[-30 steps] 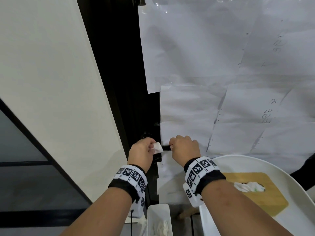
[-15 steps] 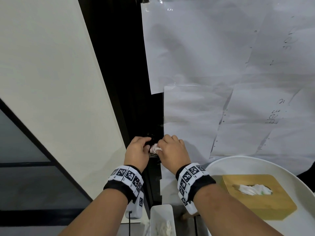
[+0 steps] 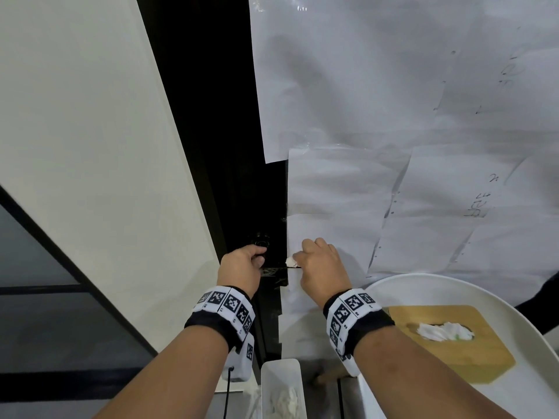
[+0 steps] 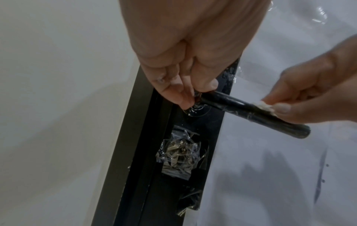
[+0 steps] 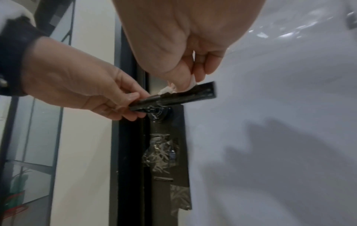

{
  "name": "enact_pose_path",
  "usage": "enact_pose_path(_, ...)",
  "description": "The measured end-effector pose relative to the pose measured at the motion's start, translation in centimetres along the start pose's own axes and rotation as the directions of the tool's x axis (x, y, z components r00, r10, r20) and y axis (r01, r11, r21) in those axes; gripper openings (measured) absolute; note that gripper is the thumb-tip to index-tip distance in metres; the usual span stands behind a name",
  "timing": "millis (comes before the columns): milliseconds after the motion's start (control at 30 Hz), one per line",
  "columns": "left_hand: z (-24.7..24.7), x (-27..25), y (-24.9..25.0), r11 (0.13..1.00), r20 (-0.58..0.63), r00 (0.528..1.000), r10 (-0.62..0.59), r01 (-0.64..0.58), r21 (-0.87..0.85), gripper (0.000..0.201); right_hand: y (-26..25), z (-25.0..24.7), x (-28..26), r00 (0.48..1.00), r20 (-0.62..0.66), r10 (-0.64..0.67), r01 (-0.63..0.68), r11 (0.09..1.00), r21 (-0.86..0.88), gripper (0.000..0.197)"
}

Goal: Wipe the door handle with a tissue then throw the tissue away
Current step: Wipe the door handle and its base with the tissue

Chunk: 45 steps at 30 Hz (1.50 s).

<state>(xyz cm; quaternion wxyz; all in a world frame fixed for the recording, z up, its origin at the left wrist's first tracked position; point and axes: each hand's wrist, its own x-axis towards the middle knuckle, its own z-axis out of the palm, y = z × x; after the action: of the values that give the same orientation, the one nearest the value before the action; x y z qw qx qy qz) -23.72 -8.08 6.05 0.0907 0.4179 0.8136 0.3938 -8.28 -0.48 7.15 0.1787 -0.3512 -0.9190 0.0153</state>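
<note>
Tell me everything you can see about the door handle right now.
The handle is a black lever, glossy and scuffed, with pale smears and clear film on it. It juts roughly level from a round base on a dark plate at the door's edge. The left hand pinches its pivot end; the right hand presses a wadded white tissue onto its top, past the middle. Its free end is bare.
</note>
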Motion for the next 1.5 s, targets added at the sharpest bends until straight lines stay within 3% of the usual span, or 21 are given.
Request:
enact_pose_path(133, 0.0, -0.1, 0.0, 0.999, 0.015, 0.999, -0.028, 0.029, -0.02, 0.024, 2.6, -0.2, -0.8, 0.995, 0.039, 0.096, -0.095, 0.995, -0.014, 0.037)
enact_pose_path(233, 0.0, 0.0, -0.1, 0.998, 0.031, 0.999, -0.038, 0.039, -0.041, 0.024, 3.7, 0.4, -1.2, 0.978, 0.055, 0.201, -0.206, 0.971, 0.119, 0.036)
enact_pose_path(333, 0.1, 0.1, -0.1, 0.997, 0.047, 0.998, -0.05, 0.052, -0.053, 0.024, 3.3, -0.3, -1.3, 0.902, 0.151, 0.405, -0.432, 0.833, 0.345, 0.026)
enact_pose_path(467, 0.0, 0.1, 0.1, 0.998, 0.051, 0.997, -0.055, 0.056, -0.019, 0.025, 2.8, 0.4, -1.1, 0.787, 0.3, 0.539, -0.606, 0.584, 0.541, 0.026)
enact_pose_path(500, 0.0, 0.1, 0.1, 0.999, 0.045, 0.998, -0.052, 0.052, -0.01, 0.025, 2.7, 0.6, -0.9, 0.739, 0.372, 0.561, -0.651, 0.454, 0.609, 0.03)
enact_pose_path(600, -0.1, 0.0, 0.1, 0.999, 0.042, 0.998, -0.048, 0.048, -0.003, 0.025, 1.9, 0.9, -0.2, 0.572, 0.613, 0.545, -0.685, -0.094, 0.723, 0.028)
enact_pose_path(633, -0.1, 0.0, 0.1, 0.999, 0.044, 0.998, -0.049, 0.049, 0.002, 0.025, 1.5, 0.7, -0.2, 0.534, 0.665, 0.522, -0.659, -0.235, 0.714, 0.025)
enact_pose_path(667, -0.1, 0.0, 0.1, 0.999, 0.045, 0.998, -0.053, 0.053, 0.003, 0.024, 1.1, 0.6, -0.3, 0.515, 0.699, 0.496, -0.64, -0.321, 0.698, 0.022)
enact_pose_path(767, 0.0, 0.1, 0.0, 0.998, 0.049, 0.997, -0.057, 0.058, -0.006, 0.024, 0.1, 0.6, -0.4, 0.536, 0.764, 0.359, -0.585, -0.495, 0.643, 0.02)
enact_pose_path(867, -0.2, -0.1, 0.2, 0.999, 0.042, 0.998, -0.041, 0.04, 0.013, 0.024, -1.4, 0.7, -0.4, 0.556, 0.791, 0.255, -0.608, -0.524, 0.597, 0.017)
enact_pose_path(967, -0.4, 0.0, 0.2, 1.0, 0.048, 0.998, -0.029, 0.029, 0.007, 0.023, -3.0, 0.3, -0.3, 0.602, 0.779, 0.176, -0.652, -0.454, 0.607, 0.016)
enact_pose_path(1067, -0.4, 0.3, 0.0, 1.0, 0.065, 0.998, -0.023, 0.024, -0.016, 0.024, -4.0, -1.6, 0.4, 0.689, 0.701, 0.184, -0.682, -0.162, 0.713, 0.016)
enact_pose_path(1100, -0.4, 0.3, -0.1, 1.0, 0.063, 0.998, -0.023, 0.024, -0.014, 0.024, -3.9, -2.4, 0.8, 0.729, 0.637, 0.25, -0.658, 0.002, 0.753, 0.017)
enact_pose_path(1167, -0.4, 0.3, -0.1, 1.0, 0.062, 0.998, -0.027, 0.028, -0.01, 0.023, -2.7, -3.8, 1.5, 0.856, 0.387, 0.342, -0.514, 0.484, 0.708, 0.026)
enact_pose_path(1200, -0.4, 0.3, -0.1, 0.999, 0.06, 0.998, -0.03, 0.031, -0.012, 0.023, -2.1, -4.3, 1.6, 0.911, 0.268, 0.314, -0.412, 0.711, 0.57, 0.03)
enact_pose_path(1233, -0.3, 0.3, -0.2, 0.999, 0.059, 0.998, -0.034, 0.035, -0.016, 0.023, -1.4, -4.6, 1.6, 0.944, 0.185, 0.273, -0.326, 0.859, 0.395, 0.028)
enact_pose_path(1267, -0.4, 0.3, -0.2, 0.999, 0.06, 0.998, -0.035, 0.036, -0.019, 0.023, -0.8, -4.7, 1.4, 0.962, 0.125, 0.243, -0.267, 0.932, 0.247, 0.023)
enact_pose_path(1367, -0.4, 0.3, -0.2, 0.999, 0.063, 0.997, -0.033, 0.035, -0.023, 0.024, 0.2, -4.0, 0.7, 0.978, 0.1, 0.183, -0.186, 0.982, 0.023, 0.019)
enact_pose_path(1500, -0.2, 0.5, -0.4, 0.998, 0.075, 0.996, -0.038, 0.041, -0.041, 0.024, -0.2, -2.7, -0.1, 0.979, 0.158, 0.13, -0.127, 0.991, -0.029, 0.024)
